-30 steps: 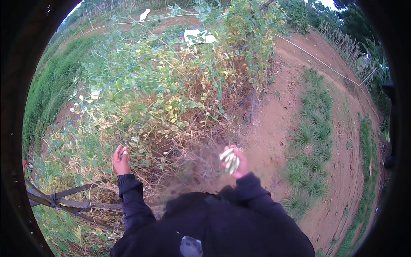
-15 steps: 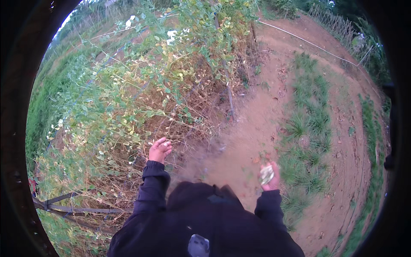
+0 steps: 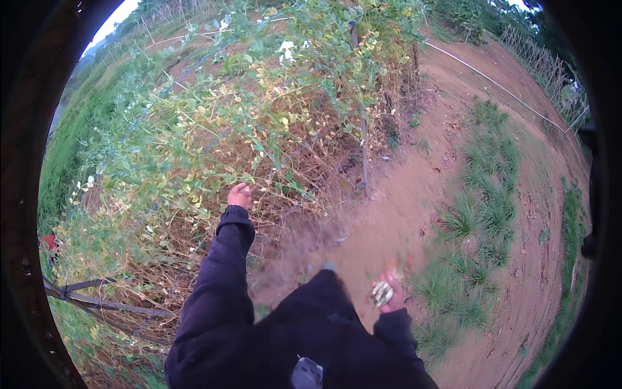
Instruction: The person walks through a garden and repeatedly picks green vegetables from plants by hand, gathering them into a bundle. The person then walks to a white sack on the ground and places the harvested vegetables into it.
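My left hand reaches forward to the yellowing pea vines, its fingers bent and closed among thin stems. Whatever lies between those fingers is too small to make out. Lower and to the right, over the bare soil, my right hand is closed round a small bunch of pale green pods. The pods show across its palm side. Green leaves, dry brown stems and a few white flowers make up the plants in front of me.
A wooden stake stands in the vine row, with blue string strung along it. Dark crossed bars are at lower left. To the right run a reddish soil path, a grass strip and a pale pole.
My left hand has moved forward, farther into the vines. My right hand has come nearer my body and slightly left, still holding the pods. The view has shifted a little.
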`<state>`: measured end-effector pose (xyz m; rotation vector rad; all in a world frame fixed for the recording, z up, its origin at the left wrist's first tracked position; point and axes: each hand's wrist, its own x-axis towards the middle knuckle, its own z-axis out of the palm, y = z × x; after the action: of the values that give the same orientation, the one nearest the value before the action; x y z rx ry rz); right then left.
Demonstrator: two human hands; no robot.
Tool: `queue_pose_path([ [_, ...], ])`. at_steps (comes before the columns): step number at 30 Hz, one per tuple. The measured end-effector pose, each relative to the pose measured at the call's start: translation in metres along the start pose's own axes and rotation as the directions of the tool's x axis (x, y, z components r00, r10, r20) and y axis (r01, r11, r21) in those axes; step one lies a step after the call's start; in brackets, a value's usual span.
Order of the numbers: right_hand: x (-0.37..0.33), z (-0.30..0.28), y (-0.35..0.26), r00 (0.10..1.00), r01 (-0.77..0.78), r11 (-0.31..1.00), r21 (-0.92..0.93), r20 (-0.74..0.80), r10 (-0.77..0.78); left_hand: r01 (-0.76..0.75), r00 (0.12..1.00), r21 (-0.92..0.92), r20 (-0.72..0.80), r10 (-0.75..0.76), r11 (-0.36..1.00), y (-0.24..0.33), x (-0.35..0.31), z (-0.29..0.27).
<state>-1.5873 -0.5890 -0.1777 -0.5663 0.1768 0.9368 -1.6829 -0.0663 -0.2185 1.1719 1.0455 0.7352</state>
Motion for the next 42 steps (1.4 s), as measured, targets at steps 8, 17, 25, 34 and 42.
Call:
queue_pose_path([
  [8,0.09,0.007,-0.042,0.989,-0.14,0.986,-0.085,0.044,0.144,-0.192,0.916,0.396,-0.256,0.309,0.898,-0.011,0.178,0.052],
  [17,0.238,0.116,-0.069,0.854,-0.462,0.757,-0.462,-0.002,0.52,-0.204,0.842,0.891,-0.052,0.538,0.406,-0.02,0.216,0.064],
  [25,0.33,0.216,0.011,0.588,-0.352,0.395,-0.849,0.127,0.799,0.175,0.974,-0.085,-0.133,-0.185,0.981,0.008,0.057,0.085],
  [34,0.394,0.232,0.08,0.884,-0.248,0.486,-0.838,0.009,0.467,-0.087,0.909,-0.23,-0.417,-0.017,0.969,0.027,-0.006,0.127],
  [42,0.435,0.23,0.069,0.532,-0.564,0.33,-0.757,-0.028,0.846,-0.277,0.929,0.068,-0.234,0.286,0.958,0.034,-0.022,0.149],
])
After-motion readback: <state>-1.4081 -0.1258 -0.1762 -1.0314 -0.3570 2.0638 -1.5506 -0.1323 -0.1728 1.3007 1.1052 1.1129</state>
